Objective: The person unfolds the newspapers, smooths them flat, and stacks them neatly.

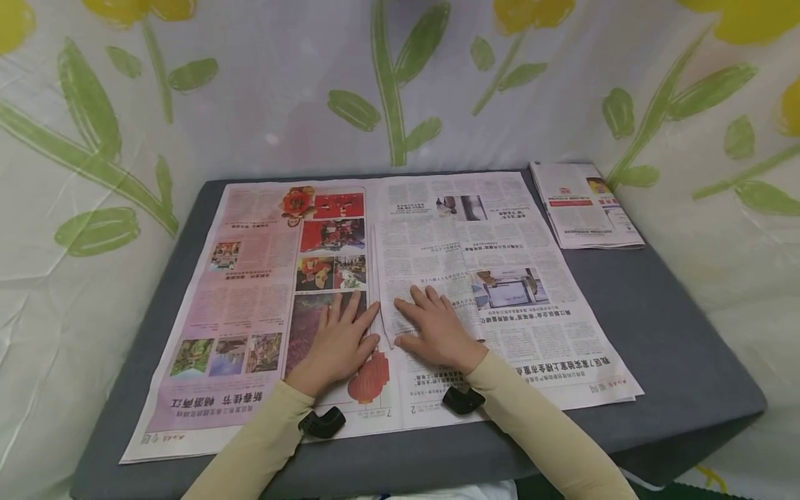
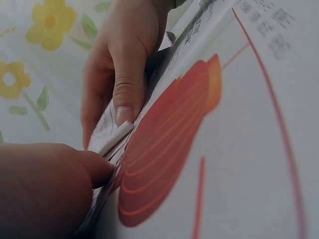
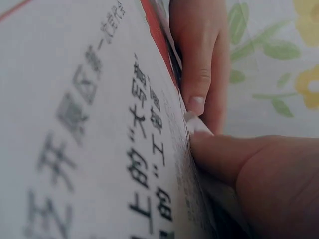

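Observation:
A newspaper (image 1: 431, 243) lies spread wide, colour pictures on its left page and mostly print on its right. My left hand (image 1: 337, 340) rests on the left page beside the centre fold, fingers straight and spread. Across the fold, my right hand (image 1: 440, 330) lies on the right page, its fingers also extended. In the left wrist view, a small raised paper ridge (image 2: 117, 138) stands between the two thumbs. The right wrist view has the same ridge (image 3: 197, 124) by both thumb tips. Neither hand visibly grips the paper.
A folded stack of newspaper (image 1: 587, 208) sits at the table's back right corner. Dark grey cloth covers the table (image 1: 662, 333). Flower-printed curtains (image 1: 262, 83) enclose the back and sides. A small black device (image 1: 321, 422) is worn at each wrist.

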The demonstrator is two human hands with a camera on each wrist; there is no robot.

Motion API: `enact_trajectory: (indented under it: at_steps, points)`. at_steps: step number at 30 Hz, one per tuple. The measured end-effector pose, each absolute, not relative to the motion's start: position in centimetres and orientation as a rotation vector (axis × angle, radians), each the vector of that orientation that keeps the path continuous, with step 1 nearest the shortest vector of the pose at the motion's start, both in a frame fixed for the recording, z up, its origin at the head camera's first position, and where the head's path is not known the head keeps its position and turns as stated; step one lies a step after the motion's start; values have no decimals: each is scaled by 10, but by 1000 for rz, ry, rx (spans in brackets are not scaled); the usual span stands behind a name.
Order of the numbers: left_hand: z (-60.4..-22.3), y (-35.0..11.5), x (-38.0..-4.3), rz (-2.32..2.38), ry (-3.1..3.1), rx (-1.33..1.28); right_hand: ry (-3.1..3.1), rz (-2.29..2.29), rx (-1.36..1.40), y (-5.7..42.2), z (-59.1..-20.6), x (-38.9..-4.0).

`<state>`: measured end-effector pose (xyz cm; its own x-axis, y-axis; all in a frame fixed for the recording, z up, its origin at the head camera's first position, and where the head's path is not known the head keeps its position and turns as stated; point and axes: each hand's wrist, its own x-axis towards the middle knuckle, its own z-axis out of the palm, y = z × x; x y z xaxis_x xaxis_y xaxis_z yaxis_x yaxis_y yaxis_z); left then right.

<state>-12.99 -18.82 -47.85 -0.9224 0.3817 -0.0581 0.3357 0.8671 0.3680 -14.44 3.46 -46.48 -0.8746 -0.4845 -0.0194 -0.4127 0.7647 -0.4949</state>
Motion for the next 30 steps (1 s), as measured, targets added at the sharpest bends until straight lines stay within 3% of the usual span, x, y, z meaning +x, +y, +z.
enact_trajectory:
  at_steps: [6,14,23,30]
  points:
    - [-479,-188,-132,561,2896,557,2900,-1003,-599,41,-465,-151]
    - [-484,-187,-129,583,2884,551,2844,-1642,-139,81,-448,-152]
    - [-482,-190,-131,572,2896,543,2492,-2203,323,131,-438,-146]
    - [-481,-190,-132,558,2883,539,2107,-2529,444,153,-443,-140]
